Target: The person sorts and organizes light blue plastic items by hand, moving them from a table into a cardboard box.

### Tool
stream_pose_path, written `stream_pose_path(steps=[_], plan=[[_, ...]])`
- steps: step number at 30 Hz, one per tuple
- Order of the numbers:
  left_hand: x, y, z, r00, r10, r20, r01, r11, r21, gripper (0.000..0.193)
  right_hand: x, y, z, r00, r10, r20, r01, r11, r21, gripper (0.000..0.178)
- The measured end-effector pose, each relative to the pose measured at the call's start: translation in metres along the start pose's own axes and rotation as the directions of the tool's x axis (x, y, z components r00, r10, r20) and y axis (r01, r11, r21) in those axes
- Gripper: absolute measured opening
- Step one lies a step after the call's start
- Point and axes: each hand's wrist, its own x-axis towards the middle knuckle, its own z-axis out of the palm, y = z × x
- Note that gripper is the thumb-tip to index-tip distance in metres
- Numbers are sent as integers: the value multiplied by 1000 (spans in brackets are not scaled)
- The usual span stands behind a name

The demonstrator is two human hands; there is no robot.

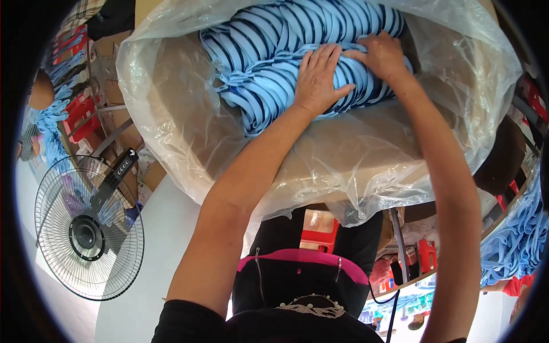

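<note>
Two rows of light-blue fabric pieces with dark edging lie packed on edge inside a carton lined with see-through plastic. My left hand rests flat on the nearer row, its fingers stretched out and its thumb apart. Just to the right, my right hand is bent over the pieces where the two rows meet. Its fingers curl down onto the fabric, with the thumb pointing left toward my left hand. The right fingertips are partly hidden among the pieces.
The plastic liner hangs over the carton's rim toward me. A black standing fan is at the left. More blue fabric is heaped at the right. Red stools stand below, and other people are partly visible at both sides.
</note>
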Motion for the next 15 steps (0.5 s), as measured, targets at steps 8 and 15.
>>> stream_pose_path(steps=[8,15], plan=[[-18,17,-75,959,24,282,5,995,-104,78,-60,-21,-54,987,-13,-160,78,909,409,57],[-107,119,-218,811,30,584,114,971,-208,79,-235,-9,-176,735,429,-525,-244,890,386,72]])
